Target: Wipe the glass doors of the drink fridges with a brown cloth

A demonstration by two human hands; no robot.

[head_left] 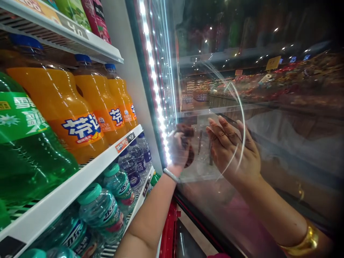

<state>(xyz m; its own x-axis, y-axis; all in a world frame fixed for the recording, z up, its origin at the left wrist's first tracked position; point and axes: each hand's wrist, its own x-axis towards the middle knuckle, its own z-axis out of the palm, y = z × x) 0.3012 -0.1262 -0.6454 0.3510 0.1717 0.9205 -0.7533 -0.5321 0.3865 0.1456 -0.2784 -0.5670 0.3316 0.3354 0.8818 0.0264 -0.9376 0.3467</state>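
Note:
My left hand (179, 148), a pale bracelet (171, 175) at its wrist, reaches to the inner edge of the glass door (268, 200), beside the bright light strip (158, 107). It is blurred, with fingers curled round what looks like a brown cloth (190, 158); glare and reflections hide part of it. My right hand (235, 154) lies against the glass with its fingers stretched out, and its reflection shows behind the fingers. A gold bangle (303, 240) circles the right wrist. Pale curved streaks cross the glass near this hand.
At left, orange soda bottles (77, 125) and a green soda bottle (29, 143) stand on a white-edged shelf (88, 175). Below are teal-capped drink bottles (102, 211) and purple-labelled bottles (137, 161). A red lower frame (169, 233) runs beneath the door opening. Shop displays show through or reflect in the glass.

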